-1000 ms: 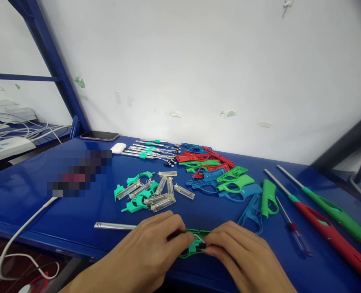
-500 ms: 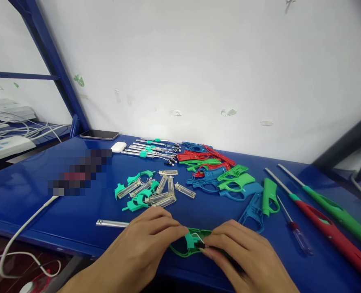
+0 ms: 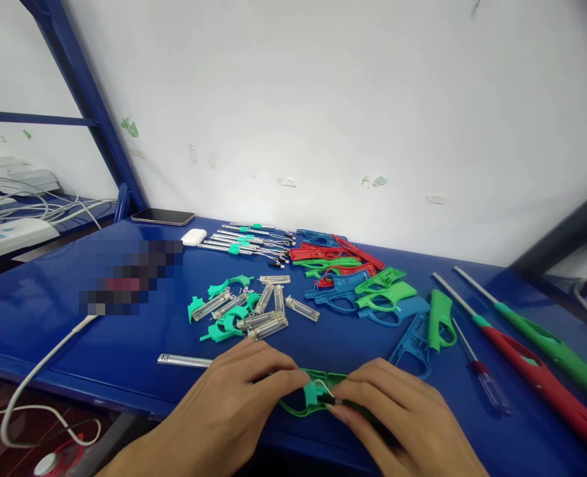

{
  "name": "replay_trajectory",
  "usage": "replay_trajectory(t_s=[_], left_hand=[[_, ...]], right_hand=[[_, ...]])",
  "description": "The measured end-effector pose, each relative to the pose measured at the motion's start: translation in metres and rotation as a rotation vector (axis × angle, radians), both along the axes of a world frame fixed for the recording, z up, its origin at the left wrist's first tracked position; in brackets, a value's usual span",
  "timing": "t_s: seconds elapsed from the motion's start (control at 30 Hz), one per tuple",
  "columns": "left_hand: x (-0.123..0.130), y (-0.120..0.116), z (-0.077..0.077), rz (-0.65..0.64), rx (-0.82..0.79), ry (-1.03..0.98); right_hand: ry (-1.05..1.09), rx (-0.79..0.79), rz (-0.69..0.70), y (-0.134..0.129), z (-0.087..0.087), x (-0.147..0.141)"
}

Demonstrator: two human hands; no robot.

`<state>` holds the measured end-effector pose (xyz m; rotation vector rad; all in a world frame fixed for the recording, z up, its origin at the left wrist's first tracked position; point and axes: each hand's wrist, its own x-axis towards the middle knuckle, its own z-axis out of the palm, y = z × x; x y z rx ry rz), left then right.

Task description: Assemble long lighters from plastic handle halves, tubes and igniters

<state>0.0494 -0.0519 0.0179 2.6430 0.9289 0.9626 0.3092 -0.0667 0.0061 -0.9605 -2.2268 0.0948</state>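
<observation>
Left hand (image 3: 244, 391): pinching one teal piece (image 3: 311, 395) | right hand (image 3: 397, 404): pinching one black part (image 3: 329, 399) | one green shell (image 3: 301, 412) lying beneath | two long lighters (image 3: 527, 363), one screwdriver (image 3: 492, 389) resting rightward

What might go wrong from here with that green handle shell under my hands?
The teal part sits in the open green shell by the left hand's fingertips; it may slip out of place if they lift.
The thin white wire arches up beside the right hand's fingers and could get pinched.
The metal tube sticks out past the left hand, so a knock there might shift the parts.
</observation>
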Motion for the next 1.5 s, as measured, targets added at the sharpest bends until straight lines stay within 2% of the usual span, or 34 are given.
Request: replay_trajectory(t_s=[0.13,0.33,0.47,0.73,1.0,1.5], left_hand=[[0.001,-0.001,0.003,0.010,0.026,-0.005],[0.003,-0.005,0.011,0.064,0.182,0.014],[0.004,-0.007,0.013,0.095,0.215,0.016],[0.005,-0.005,0.001,0.097,0.164,-0.004],[0.002,-0.007,0.001,0.104,0.183,0.005],[-0.001,-0.008,-0.005,0.059,0.124,-0.005]], right_hand=[[-0.008,0.005,-0.007,0.001,-0.001,0.001],[-0.026,0.018,-0.009,0.001,-0.002,0.002],[-0.029,0.021,-0.012,0.001,-0.002,0.003],[-0.032,0.016,-0.013,-0.001,-0.003,0.003],[-0.038,-0.005,-0.017,-0.001,-0.002,0.005],[-0.043,0.001,-0.013,-0.001,-0.005,0.004]])
